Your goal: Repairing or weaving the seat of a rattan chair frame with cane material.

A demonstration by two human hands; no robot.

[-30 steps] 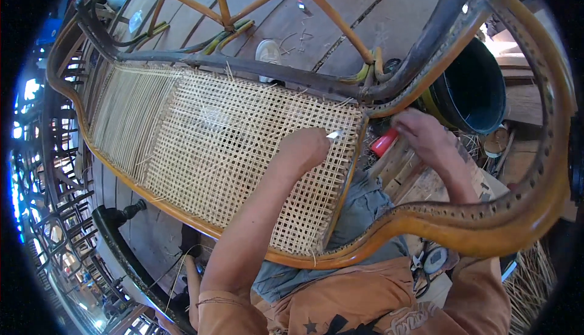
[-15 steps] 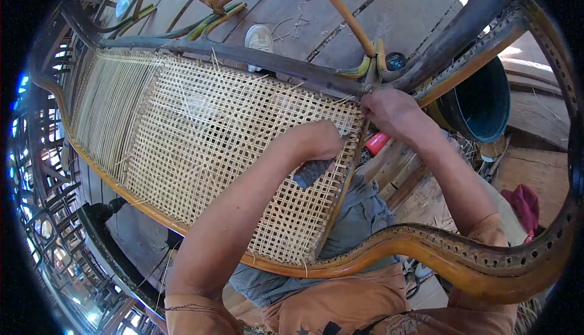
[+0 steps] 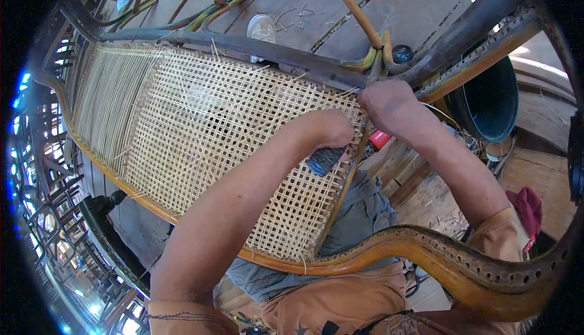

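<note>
A woven cane panel (image 3: pixel 201 122) stretches across a long wooden frame (image 3: pixel 340 266), with an open-holed weave and close parallel strands at its far left. My left hand (image 3: pixel 336 129) is curled over the panel's right part, fingers closed round a dark blue-grey handle (image 3: pixel 326 161) that looks wrapped in cloth. Whatever the handle belongs to is hidden under the hand. At the panel's upper right corner, my right hand (image 3: pixel 387 99) is bent closed against the frame rail. Its fingertips are out of sight, and what they hold cannot be made out.
Curved frame arms with drilled holes (image 3: pixel 486 268) surround my right side. Beyond the right hand stand a dark bucket (image 3: pixel 486 104) and a red object (image 3: pixel 381 139). A maroon cloth (image 3: pixel 526 213) hangs at right. Wooden legs (image 3: pixel 350 6) rise at the back; cane scraps litter the boards.
My left hand has moved slightly right and up toward the panel's edge, with the wrapped handle. The right hand stays at the corner, its wrist turned a little. The whole view has shifted slightly.
</note>
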